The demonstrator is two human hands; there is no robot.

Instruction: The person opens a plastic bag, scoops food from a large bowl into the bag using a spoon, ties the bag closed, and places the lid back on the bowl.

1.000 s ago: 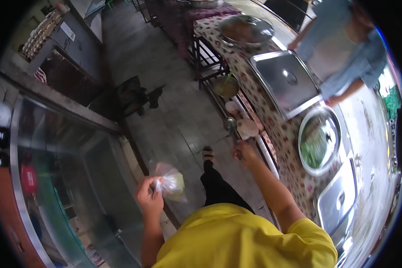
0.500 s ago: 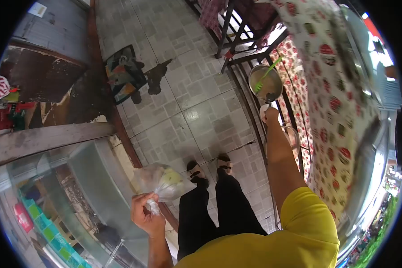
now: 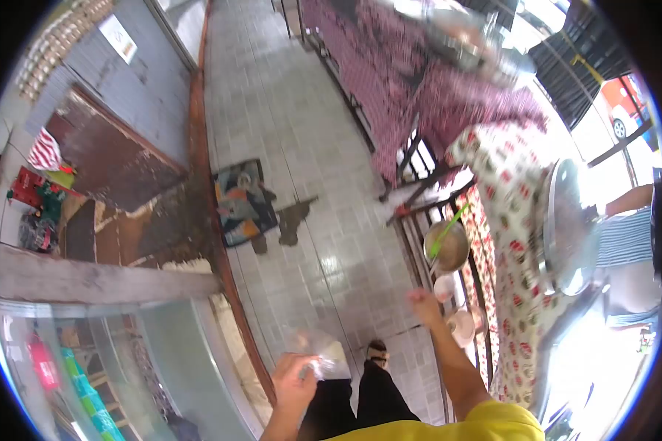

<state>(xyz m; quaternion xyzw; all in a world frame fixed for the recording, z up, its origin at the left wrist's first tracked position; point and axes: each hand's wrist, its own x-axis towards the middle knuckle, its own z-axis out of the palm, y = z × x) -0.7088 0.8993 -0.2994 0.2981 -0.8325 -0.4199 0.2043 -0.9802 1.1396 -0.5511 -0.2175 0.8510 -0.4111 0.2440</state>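
My left hand (image 3: pixel 296 381) is closed around the gathered neck of a clear plastic bag (image 3: pixel 329 354), which has something pale inside and hangs over the floor by my feet. My right hand (image 3: pixel 425 307) is smeared by motion, just left of a small white cup (image 3: pixel 443 288) on the slatted rack. Its fingers look bent, but I cannot make out whether they hold anything. Past the cup stands a round metal pot (image 3: pixel 454 253) with a bright green utensil (image 3: pixel 446 231) leaning in it. Nearer me on the rack is a pale round container (image 3: pixel 461 328).
A cloth with red prints (image 3: pixel 504 198) covers the table on my right, where a large metal lid or pan (image 3: pixel 566 228) sits near another person's arm (image 3: pixel 629 200). A purple cloth (image 3: pixel 375 81) drapes a farther table. A mat (image 3: pixel 244 202) lies on the tiled floor; a glass case (image 3: pixel 162 353) stands left.
My view has tilted up along the walkway. My right hand has come away from the white cup beside the pot. The bag stays in my left hand.
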